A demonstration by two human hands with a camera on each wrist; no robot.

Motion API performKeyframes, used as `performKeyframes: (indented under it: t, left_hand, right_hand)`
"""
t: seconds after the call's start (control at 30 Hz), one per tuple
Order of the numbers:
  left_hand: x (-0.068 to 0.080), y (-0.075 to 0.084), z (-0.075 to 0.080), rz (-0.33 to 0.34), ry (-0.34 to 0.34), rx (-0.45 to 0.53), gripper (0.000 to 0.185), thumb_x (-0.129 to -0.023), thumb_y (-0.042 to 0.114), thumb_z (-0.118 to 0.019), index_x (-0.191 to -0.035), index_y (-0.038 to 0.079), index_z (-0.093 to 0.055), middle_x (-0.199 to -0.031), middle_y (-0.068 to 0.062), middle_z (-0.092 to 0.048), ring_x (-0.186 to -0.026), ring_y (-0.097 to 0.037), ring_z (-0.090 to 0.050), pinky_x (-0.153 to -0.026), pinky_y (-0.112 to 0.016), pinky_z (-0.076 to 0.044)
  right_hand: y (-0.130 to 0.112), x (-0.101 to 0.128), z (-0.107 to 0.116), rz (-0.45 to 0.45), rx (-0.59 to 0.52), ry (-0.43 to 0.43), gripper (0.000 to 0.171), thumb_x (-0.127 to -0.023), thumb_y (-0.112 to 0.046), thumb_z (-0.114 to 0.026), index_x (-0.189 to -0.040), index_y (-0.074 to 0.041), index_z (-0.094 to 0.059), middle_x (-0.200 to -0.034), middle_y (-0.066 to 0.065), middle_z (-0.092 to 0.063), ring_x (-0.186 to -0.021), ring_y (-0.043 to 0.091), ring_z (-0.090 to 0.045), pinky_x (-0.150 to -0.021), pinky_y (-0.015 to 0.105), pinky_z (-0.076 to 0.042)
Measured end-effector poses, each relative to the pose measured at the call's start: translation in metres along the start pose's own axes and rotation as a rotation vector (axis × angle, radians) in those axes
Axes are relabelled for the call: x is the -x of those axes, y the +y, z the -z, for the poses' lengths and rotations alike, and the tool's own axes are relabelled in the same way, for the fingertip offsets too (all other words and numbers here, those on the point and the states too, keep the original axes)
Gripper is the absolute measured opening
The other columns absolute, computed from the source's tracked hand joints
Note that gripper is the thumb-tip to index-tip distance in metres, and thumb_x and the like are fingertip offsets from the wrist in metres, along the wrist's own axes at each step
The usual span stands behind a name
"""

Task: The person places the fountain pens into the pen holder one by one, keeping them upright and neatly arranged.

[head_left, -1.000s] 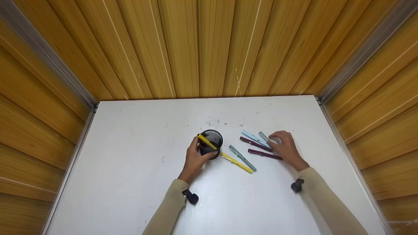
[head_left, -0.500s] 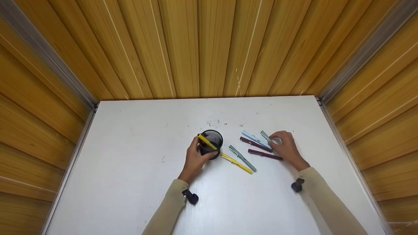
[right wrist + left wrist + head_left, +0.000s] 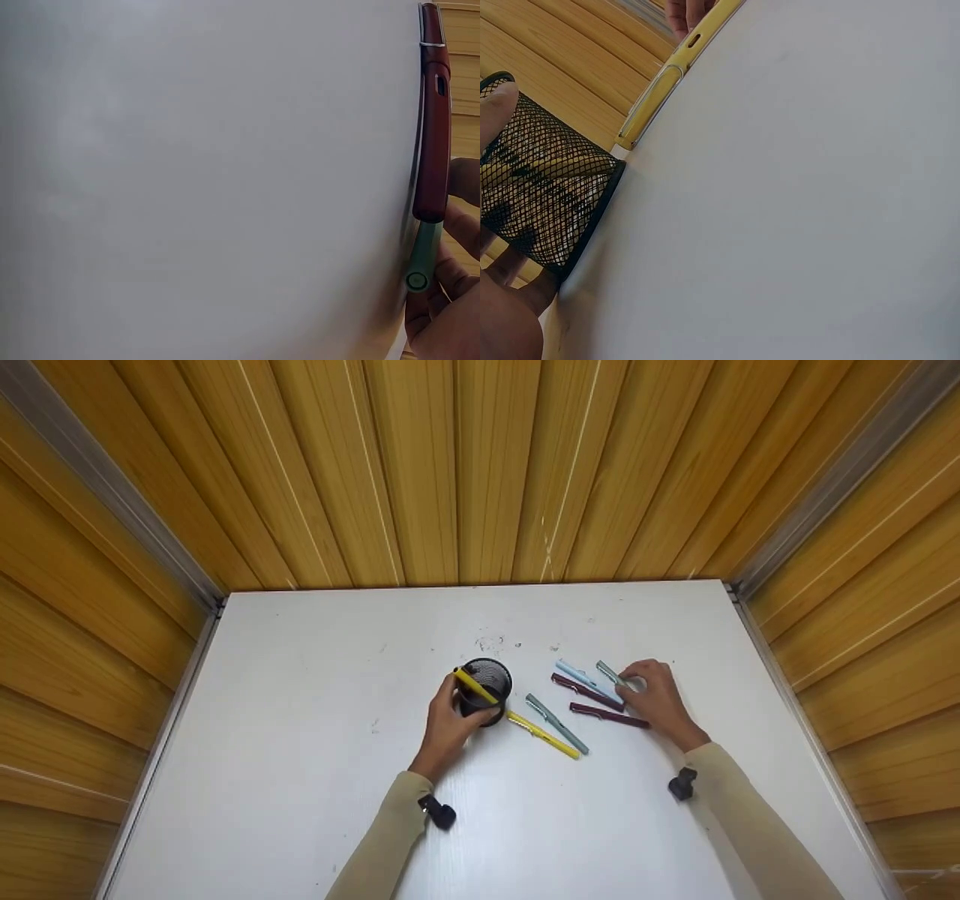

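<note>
My left hand (image 3: pixel 444 729) grips a black mesh pen cup (image 3: pixel 493 672) standing on the white table. A yellow pen (image 3: pixel 477 687) leans in the cup, its end above the rim. At the right, my right hand (image 3: pixel 658 703) pinches a grey-green pen (image 3: pixel 609 671) that lies low at the tabletop. Its round end (image 3: pixel 418 280) shows beside my fingers in the right wrist view. Close by are a light blue pen (image 3: pixel 577 673) and two maroon pens (image 3: pixel 581 688). Between the hands lie a second yellow pen (image 3: pixel 551 739) and another grey-green pen (image 3: pixel 556 723).
The white tabletop (image 3: pixel 285 720) carries dark scuff marks behind the cup. Wood-patterned panels (image 3: pixel 420 472) stand along its back and both sides, joined by metal corner posts (image 3: pixel 840 472). A small black camera sits on each sleeve cuff.
The grey-green pen in my right hand shifts a little to the right, then slightly back. My left hand and the cup stay in place.
</note>
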State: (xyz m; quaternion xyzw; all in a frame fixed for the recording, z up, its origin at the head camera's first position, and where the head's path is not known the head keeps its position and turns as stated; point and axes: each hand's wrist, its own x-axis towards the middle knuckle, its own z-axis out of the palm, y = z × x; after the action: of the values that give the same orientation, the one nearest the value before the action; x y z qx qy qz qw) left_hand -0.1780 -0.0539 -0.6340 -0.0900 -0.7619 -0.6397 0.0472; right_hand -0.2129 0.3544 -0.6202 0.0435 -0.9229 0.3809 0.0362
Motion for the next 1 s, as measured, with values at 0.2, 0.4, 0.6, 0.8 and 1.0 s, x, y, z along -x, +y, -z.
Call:
performKeyframes:
  t: [0.2, 0.4, 0.6, 0.8, 1.0]
  left_hand:
    - [-0.0005, 0.0002, 0.0001, 0.002, 0.001, 0.024, 0.083, -0.084, 0.018, -0.098, -0.154, 0.011, -0.055, -0.151, -0.01, -0.062, -0.149, -0.031, -0.052, -0.128, -0.053, -0.042]
    - [-0.0011, 0.0014, 0.0017, 0.019, -0.015, 0.018, 0.083, -0.085, 0.021, -0.097, -0.155, 0.014, -0.054, -0.153, -0.008, -0.061, -0.151, -0.029, -0.051, -0.129, -0.051, -0.04]
    - [-0.0009, 0.0027, 0.0026, 0.023, -0.017, 0.011, 0.083, -0.086, 0.019, -0.097, -0.156, 0.013, -0.053, -0.154, -0.008, -0.06, -0.152, -0.03, -0.051, -0.129, -0.051, -0.04]
    - [-0.0009, 0.001, 0.0018, 0.017, -0.009, 0.003, 0.085, -0.086, 0.02, -0.097, -0.158, 0.011, -0.052, -0.155, -0.01, -0.06, -0.152, -0.031, -0.051, -0.129, -0.052, -0.041]
    - [-0.0009, -0.0013, -0.0003, 0.021, -0.005, -0.004, 0.086, -0.085, 0.025, -0.098, -0.156, 0.011, -0.053, -0.154, -0.01, -0.061, -0.151, -0.031, -0.052, -0.128, -0.053, -0.042]
  right_hand:
    - [-0.0001, -0.0005, 0.0, -0.003, 0.006, 0.003, 0.016, -0.097, -0.005, -0.082, -0.111, 0.001, -0.078, -0.13, 0.023, -0.066, -0.129, 0.041, -0.048, -0.117, 0.059, -0.039]
    - [-0.0003, 0.0006, 0.0016, 0.02, 0.006, 0.018, 0.019, -0.097, -0.005, -0.083, -0.114, 0.001, -0.077, -0.124, 0.021, -0.069, -0.122, 0.037, -0.052, -0.111, 0.054, -0.042]
    - [-0.0025, 0.003, 0.0045, 0.033, -0.03, 0.049, 0.025, -0.097, -0.003, -0.083, -0.12, 0.002, -0.075, -0.119, 0.018, -0.07, -0.119, 0.033, -0.054, -0.106, 0.048, -0.044]
    - [-0.0026, 0.0061, 0.0069, 0.039, -0.088, 0.048, 0.023, -0.098, -0.004, -0.082, -0.119, 0.0, -0.076, -0.12, 0.016, -0.07, -0.122, 0.029, -0.054, -0.112, 0.05, -0.042]
    - [-0.0044, 0.0088, 0.0099, 0.058, -0.142, 0.068, 0.021, -0.098, -0.006, -0.083, -0.118, -0.002, -0.078, -0.12, 0.016, -0.071, -0.125, 0.028, -0.054, -0.114, 0.051, -0.04]
